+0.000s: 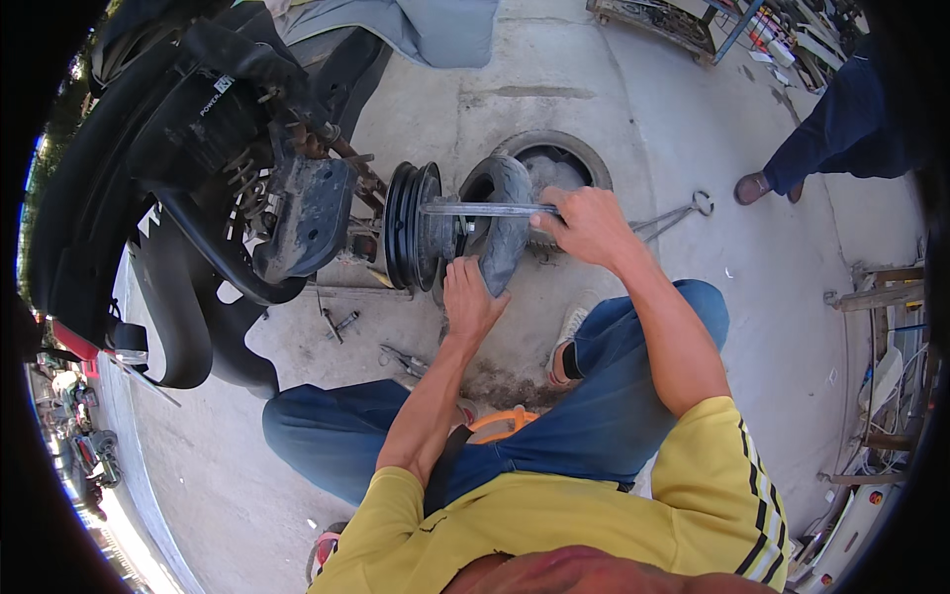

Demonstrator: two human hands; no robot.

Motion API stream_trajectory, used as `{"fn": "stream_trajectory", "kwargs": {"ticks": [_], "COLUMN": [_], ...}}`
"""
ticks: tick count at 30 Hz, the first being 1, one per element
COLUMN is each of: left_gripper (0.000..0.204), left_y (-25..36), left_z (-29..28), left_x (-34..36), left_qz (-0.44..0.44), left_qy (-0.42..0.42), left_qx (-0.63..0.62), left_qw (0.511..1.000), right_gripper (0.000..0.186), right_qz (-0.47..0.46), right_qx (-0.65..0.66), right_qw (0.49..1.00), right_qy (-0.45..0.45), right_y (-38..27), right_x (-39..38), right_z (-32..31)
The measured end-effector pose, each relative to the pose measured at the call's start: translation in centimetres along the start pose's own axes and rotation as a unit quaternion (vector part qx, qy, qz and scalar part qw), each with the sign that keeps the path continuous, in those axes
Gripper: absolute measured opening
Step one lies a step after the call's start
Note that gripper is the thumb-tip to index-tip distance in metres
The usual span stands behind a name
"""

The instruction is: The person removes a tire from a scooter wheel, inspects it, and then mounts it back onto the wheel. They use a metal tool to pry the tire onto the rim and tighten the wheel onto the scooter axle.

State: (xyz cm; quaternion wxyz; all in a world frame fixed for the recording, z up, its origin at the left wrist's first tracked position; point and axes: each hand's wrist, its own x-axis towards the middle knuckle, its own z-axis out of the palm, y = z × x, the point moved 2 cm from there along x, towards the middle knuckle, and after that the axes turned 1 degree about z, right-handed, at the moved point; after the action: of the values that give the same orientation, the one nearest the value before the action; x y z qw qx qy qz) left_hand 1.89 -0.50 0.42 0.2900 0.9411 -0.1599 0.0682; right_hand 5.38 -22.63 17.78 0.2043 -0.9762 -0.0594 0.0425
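My right hand (586, 226) is closed round one end of a long flat metal tire lever (485, 209). The lever lies level across the top of a black tire (509, 236), and its far end reaches the wheel hub (433, 238). My left hand (473, 299) grips the lower near edge of that tire, fingers on one side and thumb on the other. The tire stands upright, beside and apart from the black wheel rim (400, 226) at the rear of a scooter (198, 148). Whether the lever touches the hub cannot be told.
Another tire (600, 170) lies flat behind my right hand, with a long ring-ended metal tool (702, 204) beside it. Small tools (338, 325) and pliers (404, 359) lie on the concrete near the scooter. A person's leg (826, 134) stands at far right.
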Motion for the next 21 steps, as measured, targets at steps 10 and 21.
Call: {"fn": "stream_trajectory", "kwargs": {"ticks": [10, 21], "left_gripper": [0.070, 0.080], "left_y": [6.7, 13.6], "left_z": [-6.0, -6.7], "left_x": [5.3, 24.3], "left_qz": [-0.152, -0.203], "left_qy": [0.086, -0.025], "left_qx": [-0.199, -0.653], "left_qw": [0.964, 0.729], "right_gripper": [0.041, 0.033], "right_qz": [0.099, 0.080], "right_qx": [0.580, 0.651], "right_qw": [0.748, 0.646], "right_qy": [0.307, 0.391], "right_y": [5.8, 6.2], "right_x": [-2.5, -4.0], "right_z": [-5.4, -6.3]}}
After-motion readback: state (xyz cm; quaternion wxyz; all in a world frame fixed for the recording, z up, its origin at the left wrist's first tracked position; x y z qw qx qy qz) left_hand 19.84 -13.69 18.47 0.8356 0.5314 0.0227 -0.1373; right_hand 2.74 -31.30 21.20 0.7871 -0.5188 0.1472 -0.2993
